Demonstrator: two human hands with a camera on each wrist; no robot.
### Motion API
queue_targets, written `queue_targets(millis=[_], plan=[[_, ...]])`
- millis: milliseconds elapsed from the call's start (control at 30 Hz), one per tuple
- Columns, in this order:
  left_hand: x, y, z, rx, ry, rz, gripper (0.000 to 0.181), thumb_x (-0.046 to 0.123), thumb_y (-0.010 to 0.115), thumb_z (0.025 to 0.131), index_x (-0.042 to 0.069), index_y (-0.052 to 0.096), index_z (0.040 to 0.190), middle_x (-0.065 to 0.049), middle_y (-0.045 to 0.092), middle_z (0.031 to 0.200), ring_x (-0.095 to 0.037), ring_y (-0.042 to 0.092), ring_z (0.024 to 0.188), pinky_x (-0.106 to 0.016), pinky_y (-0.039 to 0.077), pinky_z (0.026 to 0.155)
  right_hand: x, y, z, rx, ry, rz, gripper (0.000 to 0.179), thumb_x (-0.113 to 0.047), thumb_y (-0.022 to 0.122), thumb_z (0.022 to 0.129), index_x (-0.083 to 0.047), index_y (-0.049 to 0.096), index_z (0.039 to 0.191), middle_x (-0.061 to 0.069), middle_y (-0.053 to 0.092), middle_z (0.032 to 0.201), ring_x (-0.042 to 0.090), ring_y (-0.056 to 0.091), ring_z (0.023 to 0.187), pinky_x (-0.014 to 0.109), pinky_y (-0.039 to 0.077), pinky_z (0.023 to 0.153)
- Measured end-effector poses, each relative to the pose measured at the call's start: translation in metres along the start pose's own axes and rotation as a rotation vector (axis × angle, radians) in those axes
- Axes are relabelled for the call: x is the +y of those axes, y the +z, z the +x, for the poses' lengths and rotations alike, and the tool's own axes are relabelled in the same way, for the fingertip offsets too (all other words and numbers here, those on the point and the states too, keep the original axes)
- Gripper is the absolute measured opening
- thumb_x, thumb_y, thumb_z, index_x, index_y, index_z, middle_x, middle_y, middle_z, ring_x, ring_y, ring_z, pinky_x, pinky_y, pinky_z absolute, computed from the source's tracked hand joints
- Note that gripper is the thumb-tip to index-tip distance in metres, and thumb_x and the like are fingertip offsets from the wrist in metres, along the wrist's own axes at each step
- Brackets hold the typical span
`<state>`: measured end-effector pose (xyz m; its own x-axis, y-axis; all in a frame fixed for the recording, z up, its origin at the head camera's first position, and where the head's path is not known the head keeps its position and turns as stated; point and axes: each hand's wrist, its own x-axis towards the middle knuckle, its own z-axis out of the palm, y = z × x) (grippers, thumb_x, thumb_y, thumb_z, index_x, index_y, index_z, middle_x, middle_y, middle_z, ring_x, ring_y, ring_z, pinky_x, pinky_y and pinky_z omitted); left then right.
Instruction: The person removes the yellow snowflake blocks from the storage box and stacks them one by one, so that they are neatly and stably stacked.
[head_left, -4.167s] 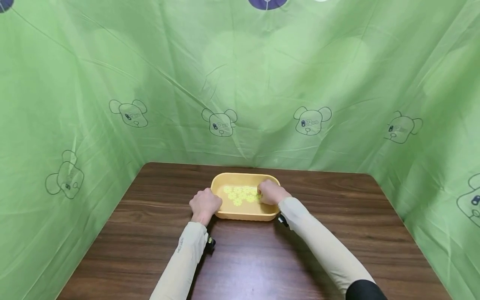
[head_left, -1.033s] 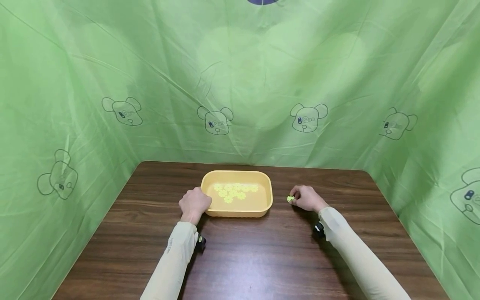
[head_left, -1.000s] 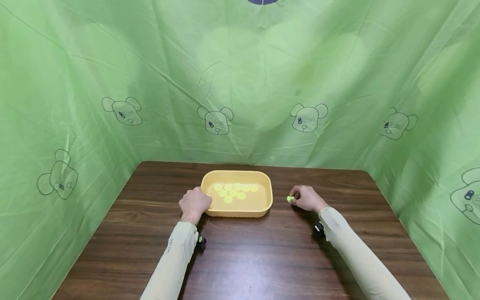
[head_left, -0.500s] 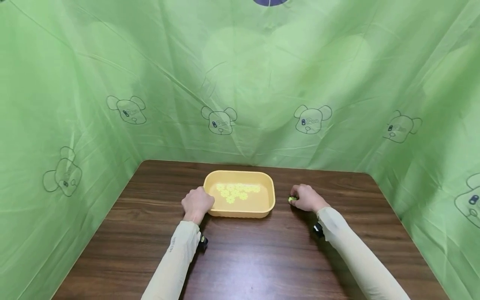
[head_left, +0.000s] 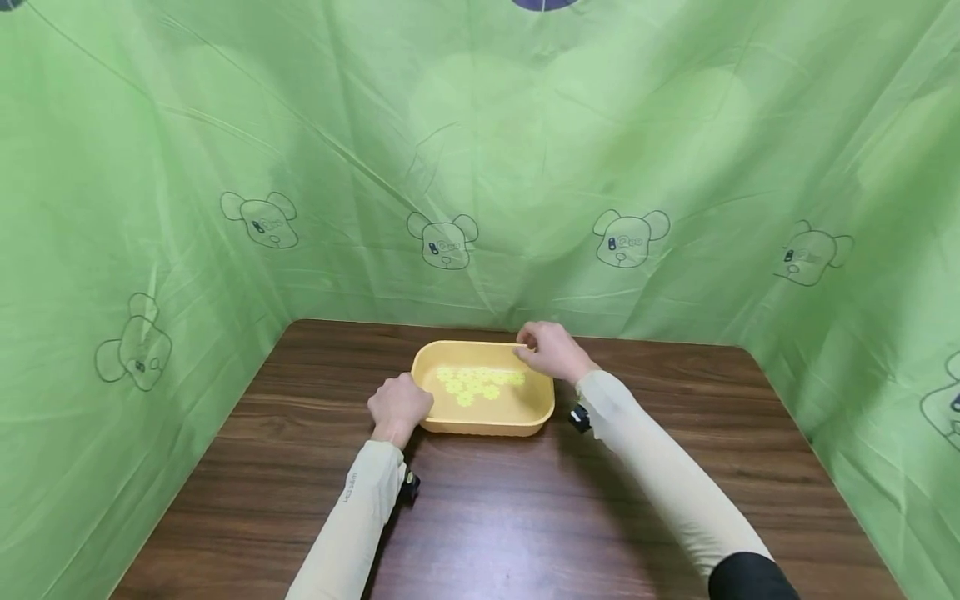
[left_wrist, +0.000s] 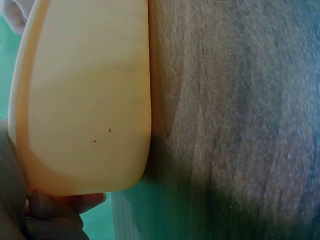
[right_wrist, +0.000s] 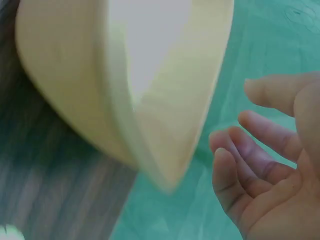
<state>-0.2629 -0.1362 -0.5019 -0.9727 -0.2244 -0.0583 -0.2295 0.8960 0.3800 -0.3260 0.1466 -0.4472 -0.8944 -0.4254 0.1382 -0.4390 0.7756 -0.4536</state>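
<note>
A yellow rectangular plastic basin (head_left: 487, 427) with rounded corners stands on the table. Several pale yellow-green flower-shaped pieces (head_left: 465, 399) lie on its floor, most toward the back. My left hand (head_left: 400, 407) grips the basin's left end; in the left wrist view its fingers (left_wrist: 52, 212) curl under and against the wall. Over the basin's back right corner hovers my right hand (head_left: 553, 350), fingers loosely bent. The right wrist view shows that hand's thumb and fingers (right_wrist: 265, 145) apart, with nothing between them. A pale green flower-shaped piece (right_wrist: 10, 232) peeks in at that view's lower left corner.
A dark brown wooden table (head_left: 637, 475) carries the basin. Green fabric (head_left: 525, 167) printed with bear faces hangs behind it and along both sides. Each wrist wears a small black camera, such as the one under the right wrist (head_left: 581, 418).
A second ago my right hand pinched a flower-shaped piece at the table right of the basin. It has let go and moved left over the basin's back right corner. My left hand keeps its grip.
</note>
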Motion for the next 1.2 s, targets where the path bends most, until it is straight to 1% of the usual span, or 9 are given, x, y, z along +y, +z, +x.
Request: queue_targets(millis=[167, 300, 433, 567, 700, 800, 967, 1100, 1200], plan=[[0.004, 0.001, 0.0, -0.003, 0.0, 0.0, 0.025, 0.025, 0.056, 0.081, 0.007, 0.068, 0.092, -0.013, 0.066, 0.079, -0.031, 0.064, 0.072, -0.05, 0.049, 0.061, -0.011, 0.025, 0.011, -0.114, -0.01, 0.0, 0.027, -0.023, 0.075, 0.09, -0.005, 0.07, 0.109, 0.011, 0.07, 0.1, 0.024, 0.065, 0.094, 0.041, 0.053, 0.087], [0.004, 0.001, 0.0, 0.001, 0.001, -0.005, 0.024, 0.025, 0.056, 0.08, 0.007, 0.068, 0.091, -0.013, 0.066, 0.078, -0.031, 0.064, 0.071, -0.05, 0.049, 0.061, -0.015, 0.044, 0.011, -0.198, -0.005, -0.025, 0.028, -0.02, 0.08, 0.085, -0.005, 0.071, 0.106, 0.009, 0.07, 0.094, 0.019, 0.063, 0.086, 0.036, 0.052, 0.083], [0.003, 0.0, -0.001, -0.003, -0.008, -0.013, 0.024, 0.024, 0.056, 0.08, 0.007, 0.067, 0.092, -0.013, 0.066, 0.079, -0.031, 0.063, 0.072, -0.05, 0.049, 0.061, -0.019, 0.057, 0.009, -0.246, 0.016, -0.026, 0.028, -0.018, 0.083, 0.08, -0.006, 0.071, 0.103, 0.004, 0.068, 0.088, 0.014, 0.06, 0.081, 0.032, 0.05, 0.078], [0.003, -0.001, 0.0, 0.0, -0.009, -0.019, 0.025, 0.023, 0.056, 0.081, 0.006, 0.067, 0.095, -0.014, 0.066, 0.08, -0.031, 0.064, 0.073, -0.05, 0.049, 0.062, -0.022, 0.061, 0.008, -0.252, 0.019, -0.018, 0.026, -0.015, 0.083, 0.079, -0.005, 0.071, 0.1, 0.003, 0.068, 0.086, 0.015, 0.06, 0.08, 0.031, 0.051, 0.077], [0.002, -0.001, 0.002, 0.021, -0.003, -0.017, 0.026, 0.025, 0.056, 0.081, 0.007, 0.067, 0.094, -0.014, 0.067, 0.081, -0.032, 0.064, 0.073, -0.05, 0.049, 0.062, -0.024, 0.062, 0.009, -0.264, 0.024, -0.031, 0.024, -0.015, 0.081, 0.083, -0.004, 0.071, 0.102, 0.003, 0.068, 0.088, 0.016, 0.061, 0.082, 0.033, 0.052, 0.081], [0.001, -0.001, 0.002, 0.028, 0.001, -0.017, 0.026, 0.025, 0.056, 0.081, 0.007, 0.067, 0.095, -0.014, 0.067, 0.081, -0.032, 0.064, 0.073, -0.05, 0.049, 0.061, -0.026, 0.063, 0.01, -0.268, 0.032, -0.036, 0.023, -0.014, 0.081, 0.083, -0.004, 0.071, 0.101, 0.003, 0.068, 0.088, 0.015, 0.061, 0.082, 0.033, 0.052, 0.082], [-0.001, 0.001, 0.0, 0.014, -0.001, -0.009, 0.028, 0.025, 0.055, 0.082, 0.005, 0.068, 0.097, -0.014, 0.067, 0.082, -0.033, 0.065, 0.074, -0.051, 0.049, 0.062, -0.026, 0.068, 0.008, -0.283, 0.022, -0.038, 0.022, -0.014, 0.081, 0.082, -0.005, 0.071, 0.099, 0.0, 0.065, 0.083, 0.012, 0.058, 0.077, 0.03, 0.051, 0.078], [-0.002, 0.003, -0.001, 0.013, -0.005, -0.004, 0.029, 0.025, 0.055, 0.081, 0.006, 0.068, 0.098, -0.014, 0.068, 0.083, -0.033, 0.065, 0.075, -0.051, 0.049, 0.063, -0.025, 0.073, 0.005, -0.267, 0.015, -0.047, 0.022, -0.015, 0.083, 0.08, -0.007, 0.069, 0.096, -0.003, 0.061, 0.08, 0.012, 0.054, 0.075, 0.03, 0.048, 0.075], [-0.002, 0.003, -0.001, 0.015, -0.006, -0.008, 0.029, 0.025, 0.055, 0.081, 0.005, 0.068, 0.098, -0.014, 0.067, 0.083, -0.033, 0.065, 0.075, -0.05, 0.049, 0.063, -0.026, 0.075, 0.003, -0.23, 0.0, -0.064, 0.023, -0.014, 0.084, 0.077, -0.007, 0.068, 0.093, -0.003, 0.058, 0.078, 0.013, 0.053, 0.075, 0.032, 0.048, 0.074]])
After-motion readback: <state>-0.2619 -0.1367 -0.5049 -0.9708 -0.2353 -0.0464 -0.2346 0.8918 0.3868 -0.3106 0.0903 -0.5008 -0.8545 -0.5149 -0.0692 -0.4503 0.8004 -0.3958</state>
